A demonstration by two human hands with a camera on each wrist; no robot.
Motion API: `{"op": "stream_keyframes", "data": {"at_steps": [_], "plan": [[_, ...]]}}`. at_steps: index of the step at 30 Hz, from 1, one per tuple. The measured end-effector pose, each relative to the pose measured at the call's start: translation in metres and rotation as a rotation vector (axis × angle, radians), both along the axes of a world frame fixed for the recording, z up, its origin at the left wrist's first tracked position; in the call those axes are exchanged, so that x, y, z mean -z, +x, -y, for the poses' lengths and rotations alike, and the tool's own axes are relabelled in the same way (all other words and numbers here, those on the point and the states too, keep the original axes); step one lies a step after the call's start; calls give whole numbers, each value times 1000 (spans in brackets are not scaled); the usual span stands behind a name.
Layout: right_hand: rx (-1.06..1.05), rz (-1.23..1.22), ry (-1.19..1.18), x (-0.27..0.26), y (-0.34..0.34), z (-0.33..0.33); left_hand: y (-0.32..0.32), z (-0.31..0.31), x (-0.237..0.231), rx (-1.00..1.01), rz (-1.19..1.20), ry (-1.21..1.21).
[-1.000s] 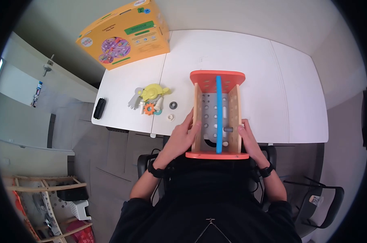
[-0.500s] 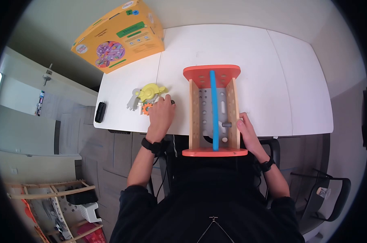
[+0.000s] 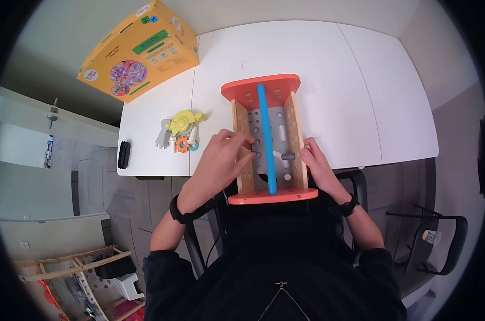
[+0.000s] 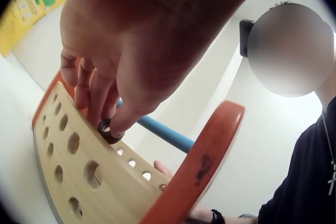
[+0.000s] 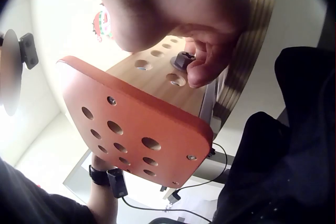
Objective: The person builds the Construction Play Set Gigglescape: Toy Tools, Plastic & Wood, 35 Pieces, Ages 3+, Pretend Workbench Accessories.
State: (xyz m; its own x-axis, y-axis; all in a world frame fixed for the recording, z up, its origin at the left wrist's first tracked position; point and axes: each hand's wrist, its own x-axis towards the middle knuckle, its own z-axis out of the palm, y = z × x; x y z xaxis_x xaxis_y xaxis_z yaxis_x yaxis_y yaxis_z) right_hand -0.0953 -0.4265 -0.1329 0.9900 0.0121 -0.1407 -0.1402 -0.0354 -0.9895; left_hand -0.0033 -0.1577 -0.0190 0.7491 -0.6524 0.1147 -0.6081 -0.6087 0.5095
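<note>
A wooden toy toolbox with red end panels [image 3: 259, 91], perforated wooden sides [image 4: 73, 142] and a blue handle bar [image 3: 266, 139] sits at the table's front edge, reaching over the lap. My left hand [image 3: 221, 160] pinches a dark grey ring-shaped nut [image 4: 109, 133] at the top edge of the left side panel, fingertips toward the inside. At the right side panel, my right hand [image 3: 320, 166] has its curled fingers against the head of a grey bolt [image 5: 182, 60]. The bolt's threaded shank [image 3: 288, 157] pokes through into the toolbox.
Left of the toolbox, on the white table [image 3: 333, 69], lie a yellow toy piece [image 3: 182, 121], a grey toy piece [image 3: 163, 135], an orange gear [image 3: 182, 144] and pale bolts [image 3: 192, 135]. A black case [image 3: 124, 154] is at the left edge. Behind stands a yellow box [image 3: 146, 56].
My left hand left the toolbox, reached to the loose parts, picked up the dark nut and brought it to the left panel. The right hand stays by the right panel.
</note>
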Motion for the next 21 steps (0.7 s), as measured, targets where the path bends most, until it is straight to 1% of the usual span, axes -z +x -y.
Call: {"op": "stream_keyframes", "data": {"at_steps": [1,2,5,8,11,14,17,21], "plan": [[-1,-20,10,-3,0,0,1,4,3,55,7,23],[0,-39,20,-6,0,0,2,10,5,62,29,67],[-7,-69,36,-3,0,1,8,20,19,195,147,214],[-12,-79,48,-3,0,1,12,27,38,345,155,255],[-19,-87,44,-10,0,1,12,36,34,423,109,445],[-23,-82,43,-10,0,1,15,41,39,396,0,335],[-21,-68,40,-9,0,1,17,45,35,354,-130,284],[-27,-66,26,-10,0,2,17,48,35,356,-155,293]]}}
